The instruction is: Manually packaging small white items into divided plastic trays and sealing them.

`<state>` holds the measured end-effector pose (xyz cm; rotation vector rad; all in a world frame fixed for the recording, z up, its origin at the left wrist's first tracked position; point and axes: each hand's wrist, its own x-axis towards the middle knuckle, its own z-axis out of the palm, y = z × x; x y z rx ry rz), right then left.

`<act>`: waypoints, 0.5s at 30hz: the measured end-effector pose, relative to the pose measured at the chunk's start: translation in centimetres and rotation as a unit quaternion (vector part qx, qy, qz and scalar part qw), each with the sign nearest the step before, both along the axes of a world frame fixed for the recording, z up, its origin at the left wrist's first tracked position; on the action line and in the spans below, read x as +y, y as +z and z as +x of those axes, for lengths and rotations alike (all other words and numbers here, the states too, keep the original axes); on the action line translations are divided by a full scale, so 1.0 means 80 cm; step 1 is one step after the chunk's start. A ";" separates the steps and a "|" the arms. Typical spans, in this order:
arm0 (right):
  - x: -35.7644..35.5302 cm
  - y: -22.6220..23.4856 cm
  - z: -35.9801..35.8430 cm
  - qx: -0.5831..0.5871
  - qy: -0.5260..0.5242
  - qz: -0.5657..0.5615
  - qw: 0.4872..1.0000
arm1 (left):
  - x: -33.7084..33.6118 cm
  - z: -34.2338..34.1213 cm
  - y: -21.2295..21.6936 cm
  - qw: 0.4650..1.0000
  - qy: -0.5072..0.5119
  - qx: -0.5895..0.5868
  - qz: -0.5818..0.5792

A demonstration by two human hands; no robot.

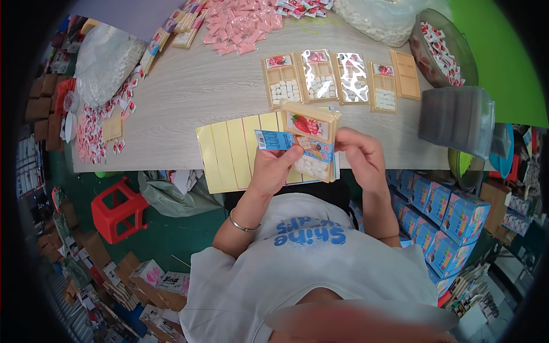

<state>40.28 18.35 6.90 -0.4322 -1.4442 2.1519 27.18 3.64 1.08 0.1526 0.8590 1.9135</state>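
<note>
bare tabletop (189, 94) (trays (337, 77) beyond)

The tray (311, 140) is tan with a red strawberry label and white pieces; the sticker (274, 140) at its 9 o'clock is blue. Yellow strips (229, 151) lie on pale woodgrain table (200, 86). At 7 o'clock, a red stool (117, 208).

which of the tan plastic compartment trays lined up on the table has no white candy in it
The rightmost tan plastic tray in the row, nearest the round basket of red-and-white packets. Its compartments show bare, while the tray beside it holds white pieces.
</note>
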 end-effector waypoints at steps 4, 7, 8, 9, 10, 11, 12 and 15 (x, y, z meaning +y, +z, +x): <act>-0.008 0.002 0.001 -0.117 -0.077 0.290 0.947 | -0.004 -0.022 0.006 0.960 -0.069 0.227 -0.148; -0.010 0.007 0.002 -0.094 -0.136 0.365 0.916 | -0.026 -0.041 -0.006 0.801 0.300 0.487 -0.178; -0.010 0.003 0.001 -0.096 -0.136 0.363 0.917 | -0.043 -0.041 -0.006 0.758 0.325 0.554 -0.112; -0.008 -0.004 -0.001 -0.037 -0.153 0.405 0.901 | -0.054 -0.039 -0.006 0.707 0.347 0.614 -0.044; -0.010 -0.009 -0.002 0.023 -0.165 0.442 0.881 | -0.062 -0.031 -0.002 0.706 0.348 0.615 -0.051; -0.011 -0.010 -0.002 0.023 -0.160 0.438 0.884 | -0.063 -0.017 0.006 0.722 0.274 0.634 -0.030; -0.012 -0.010 -0.001 0.047 -0.128 0.475 0.869 | -0.059 -0.003 0.014 0.735 0.198 0.649 -0.009; -0.027 -0.012 -0.003 0.073 -0.076 0.510 0.854 | -0.033 0.022 0.017 0.833 0.307 0.460 -0.012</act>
